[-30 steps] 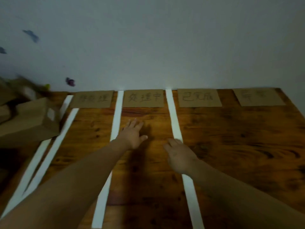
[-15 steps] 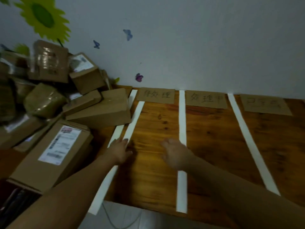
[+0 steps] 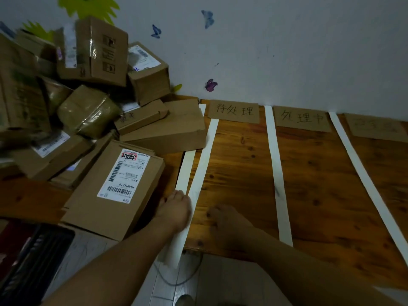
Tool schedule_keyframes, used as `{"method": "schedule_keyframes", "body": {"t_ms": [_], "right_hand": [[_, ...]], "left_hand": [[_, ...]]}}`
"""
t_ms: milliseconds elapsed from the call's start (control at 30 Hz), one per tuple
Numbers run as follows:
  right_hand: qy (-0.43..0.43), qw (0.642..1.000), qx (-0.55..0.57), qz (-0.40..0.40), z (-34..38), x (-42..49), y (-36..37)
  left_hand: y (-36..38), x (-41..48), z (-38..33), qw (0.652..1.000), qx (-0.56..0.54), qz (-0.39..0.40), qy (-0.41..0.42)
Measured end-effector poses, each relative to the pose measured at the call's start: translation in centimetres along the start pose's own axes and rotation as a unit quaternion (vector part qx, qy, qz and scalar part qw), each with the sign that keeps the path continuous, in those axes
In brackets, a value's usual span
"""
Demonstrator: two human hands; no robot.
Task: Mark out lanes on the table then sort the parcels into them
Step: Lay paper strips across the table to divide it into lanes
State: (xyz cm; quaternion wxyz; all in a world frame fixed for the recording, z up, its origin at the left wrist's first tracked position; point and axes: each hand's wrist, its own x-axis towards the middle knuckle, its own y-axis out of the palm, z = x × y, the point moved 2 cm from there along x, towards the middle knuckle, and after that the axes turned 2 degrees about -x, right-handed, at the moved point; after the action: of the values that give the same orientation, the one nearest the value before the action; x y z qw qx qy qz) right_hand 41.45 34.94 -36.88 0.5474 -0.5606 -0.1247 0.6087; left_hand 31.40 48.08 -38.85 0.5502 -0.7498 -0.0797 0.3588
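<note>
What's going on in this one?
A person works at a wooden table marked into lanes with white strips, cardboard labels along the far edge. The left hand lies on the leftmost pair of strips; the right hand rests on the wood beside it. The parcels sit piled at the left, none in the lanes in view.

Pretty dim shot you've got here. The table [image 3: 309, 184] reads dark orange-brown, and the white tape strips [image 3: 273, 173] on it are the brightest thing around. The boxes [image 3: 19, 102] far left of the table are smeared with blur. The card [image 3: 375, 127] at its far right end is too soft to read. Your right hand [image 3: 227, 221] at the table's near edge sits in shadow, while your left hand [image 3: 174, 208] catches more light. The wide lens bends the strips.
</note>
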Motion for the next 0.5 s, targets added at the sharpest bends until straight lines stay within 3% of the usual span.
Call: {"method": "schedule_keyframes", "body": {"t_ms": [267, 500], "right_hand": [[-0.067, 0.995, -0.068, 0.004, 1.2, 0.7, 2.2], [0.0, 0.999, -0.039, -0.031, 0.0, 0.1, 2.5]], "left_hand": [[0.4, -0.3, -0.2, 0.999, 0.043, 0.014, 0.016], [0.9, -0.9, -1.7, 0.991, 0.083, 0.013, 0.104]]}}
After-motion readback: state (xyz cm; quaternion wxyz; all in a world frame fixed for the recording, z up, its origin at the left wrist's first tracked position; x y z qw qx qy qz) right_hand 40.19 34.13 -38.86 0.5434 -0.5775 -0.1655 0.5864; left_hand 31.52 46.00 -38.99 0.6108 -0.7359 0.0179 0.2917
